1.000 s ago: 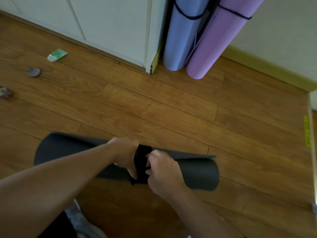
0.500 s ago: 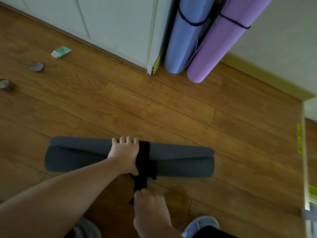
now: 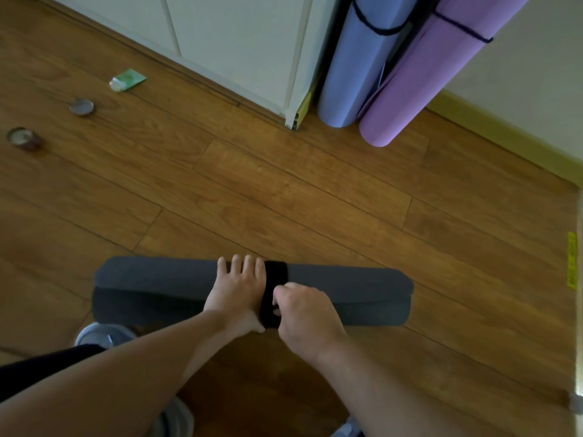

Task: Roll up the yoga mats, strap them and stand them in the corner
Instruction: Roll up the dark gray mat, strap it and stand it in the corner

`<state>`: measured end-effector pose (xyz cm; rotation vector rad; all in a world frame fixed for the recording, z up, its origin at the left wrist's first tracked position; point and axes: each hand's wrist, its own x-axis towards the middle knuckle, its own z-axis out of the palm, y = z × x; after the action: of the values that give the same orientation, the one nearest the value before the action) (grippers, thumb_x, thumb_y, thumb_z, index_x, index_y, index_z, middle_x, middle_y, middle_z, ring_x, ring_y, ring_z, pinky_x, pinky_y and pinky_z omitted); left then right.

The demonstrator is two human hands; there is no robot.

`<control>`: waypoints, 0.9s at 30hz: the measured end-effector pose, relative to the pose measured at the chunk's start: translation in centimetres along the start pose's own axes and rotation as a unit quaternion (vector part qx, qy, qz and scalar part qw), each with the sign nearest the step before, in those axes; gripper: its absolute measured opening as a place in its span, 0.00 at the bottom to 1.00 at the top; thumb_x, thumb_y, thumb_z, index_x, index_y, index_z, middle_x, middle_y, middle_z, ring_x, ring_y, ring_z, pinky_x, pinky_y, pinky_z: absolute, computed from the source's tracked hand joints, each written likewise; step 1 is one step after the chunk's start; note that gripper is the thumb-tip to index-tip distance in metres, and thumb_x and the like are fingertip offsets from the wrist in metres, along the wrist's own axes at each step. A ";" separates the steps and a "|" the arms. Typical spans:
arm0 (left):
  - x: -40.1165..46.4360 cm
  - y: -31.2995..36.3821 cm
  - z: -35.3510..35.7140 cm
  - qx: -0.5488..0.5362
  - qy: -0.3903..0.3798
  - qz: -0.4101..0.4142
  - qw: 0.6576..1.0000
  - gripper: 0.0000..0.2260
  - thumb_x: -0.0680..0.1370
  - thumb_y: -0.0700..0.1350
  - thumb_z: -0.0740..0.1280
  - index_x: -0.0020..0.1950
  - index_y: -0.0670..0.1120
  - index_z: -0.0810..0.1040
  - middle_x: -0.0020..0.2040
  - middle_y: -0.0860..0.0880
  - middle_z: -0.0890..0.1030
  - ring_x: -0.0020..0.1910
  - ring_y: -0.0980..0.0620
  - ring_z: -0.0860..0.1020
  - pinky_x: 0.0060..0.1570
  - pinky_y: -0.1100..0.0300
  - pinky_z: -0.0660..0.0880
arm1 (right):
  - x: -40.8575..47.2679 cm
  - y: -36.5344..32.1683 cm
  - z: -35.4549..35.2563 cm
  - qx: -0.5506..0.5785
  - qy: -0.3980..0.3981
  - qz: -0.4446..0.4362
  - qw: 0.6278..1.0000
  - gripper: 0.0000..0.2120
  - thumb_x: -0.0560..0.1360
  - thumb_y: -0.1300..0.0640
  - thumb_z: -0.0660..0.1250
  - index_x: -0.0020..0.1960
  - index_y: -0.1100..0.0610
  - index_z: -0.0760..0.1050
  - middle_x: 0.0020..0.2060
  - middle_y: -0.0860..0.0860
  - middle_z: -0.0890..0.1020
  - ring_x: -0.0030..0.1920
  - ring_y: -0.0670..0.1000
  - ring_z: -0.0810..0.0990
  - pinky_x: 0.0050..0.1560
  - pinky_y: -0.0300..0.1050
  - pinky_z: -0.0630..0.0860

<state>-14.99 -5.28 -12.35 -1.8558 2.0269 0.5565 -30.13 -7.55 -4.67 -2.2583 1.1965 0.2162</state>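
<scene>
Strapping the grey rolled mat (image 3: 347,288) on the floor: keep your left hand (image 3: 236,294), fingers spread, pressing it while your right hand (image 3: 304,313) pinches the black strap (image 3: 275,272); fasten it snug.

Tops of blue mat (image 3: 353,67) and purple mat (image 3: 422,80) cut off, black strap (image 3: 275,279) partly hidden by both hands
</scene>
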 end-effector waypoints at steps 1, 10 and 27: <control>0.2 -0.1 -0.1 -0.005 -0.007 -0.001 1.000 0.53 0.63 0.71 0.74 0.76 0.42 0.58 0.71 0.44 0.67 0.72 0.39 0.65 0.74 0.37 0.60 | 0.6 0.2 0.1 0.003 0.006 -0.002 1.000 0.06 0.80 0.65 0.64 0.48 0.55 0.76 0.44 0.51 0.80 0.41 0.52 0.79 0.44 0.49 0.78; 1.1 -0.3 0.3 -0.006 -0.009 -0.010 1.000 0.58 0.64 0.74 0.71 0.81 0.43 0.50 0.75 0.44 0.63 0.76 0.39 0.61 0.76 0.37 0.56 | 4.8 1.4 0.5 0.001 0.069 0.030 0.997 0.05 0.75 0.61 0.68 0.40 0.55 0.76 0.38 0.47 0.78 0.40 0.50 0.72 0.39 0.46 0.72; 2.1 -2.3 -0.4 -0.071 -0.037 0.058 0.995 0.64 0.59 0.78 0.67 0.83 0.50 0.40 0.81 0.45 0.58 0.80 0.41 0.57 0.78 0.36 0.55 | 8.3 1.4 1.4 0.157 0.092 0.293 0.939 0.06 0.70 0.58 0.68 0.39 0.48 0.74 0.45 0.43 0.72 0.46 0.50 0.73 0.49 0.50 0.80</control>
<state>-12.93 -7.44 -13.12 -1.7733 2.1044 0.8090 -26.22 -13.24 -9.62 -1.6274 1.8427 0.0309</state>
